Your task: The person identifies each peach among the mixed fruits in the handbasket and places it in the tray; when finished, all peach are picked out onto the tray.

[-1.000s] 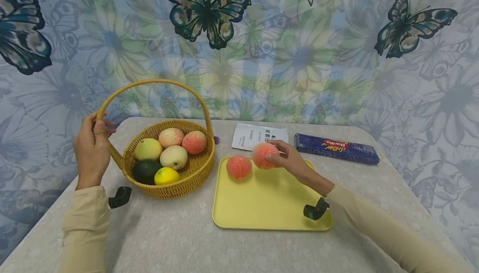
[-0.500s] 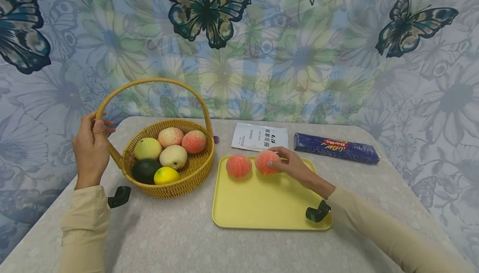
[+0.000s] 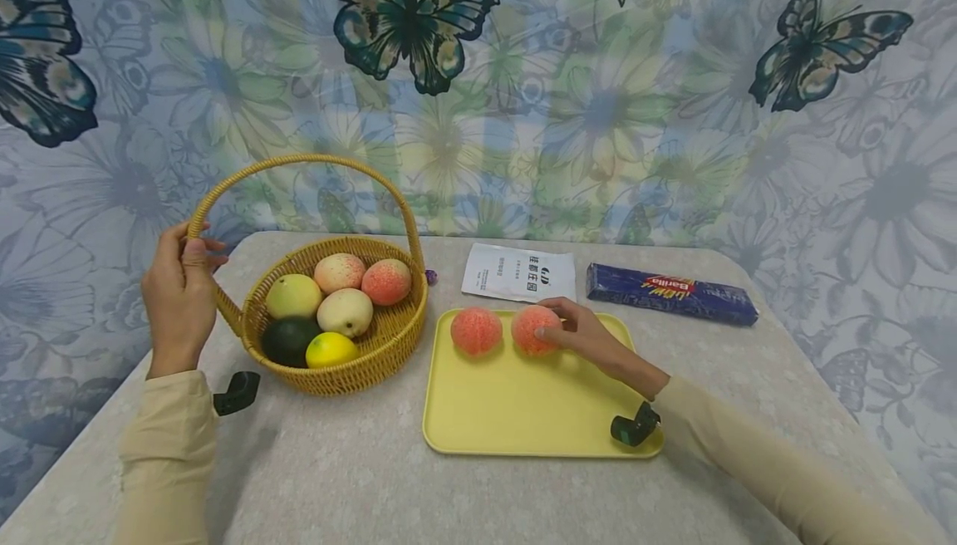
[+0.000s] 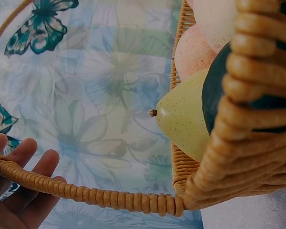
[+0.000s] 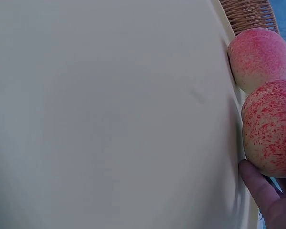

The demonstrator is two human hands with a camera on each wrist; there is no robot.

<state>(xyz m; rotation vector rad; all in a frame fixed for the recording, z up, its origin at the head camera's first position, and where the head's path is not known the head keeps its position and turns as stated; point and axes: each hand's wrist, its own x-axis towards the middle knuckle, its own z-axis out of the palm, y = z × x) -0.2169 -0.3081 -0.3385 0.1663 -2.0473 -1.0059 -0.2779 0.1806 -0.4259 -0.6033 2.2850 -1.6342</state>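
Observation:
My left hand (image 3: 178,304) holds the left side of the wicker basket's handle (image 3: 302,159), its fingers around it; the left wrist view shows the fingers (image 4: 44,164) behind the handle. Inside the basket (image 3: 381,370) lie two peaches (image 3: 386,282), a pear (image 3: 294,297), a pale round fruit (image 3: 345,312), a dark green fruit (image 3: 290,341) and a lemon (image 3: 332,351). My right hand (image 3: 598,346) grips a peach (image 3: 532,331) between thumb and fingers at the back of the yellow tray (image 3: 523,412). Left of it, a second peach (image 3: 476,331) rests on the tray, a narrow gap apart.
Behind the tray lies a white printed packet (image 3: 517,272). A blue Barilla pasta package (image 3: 671,294) is to its right. One small purple thing (image 3: 431,277) sits by the basket's right side. A butterfly-print cloth (image 3: 463,138) hangs behind the table (image 3: 329,470).
My right hand has lowered the peach onto the tray and shifted it slightly right, away from the other peach. My left hand stays on the basket handle.

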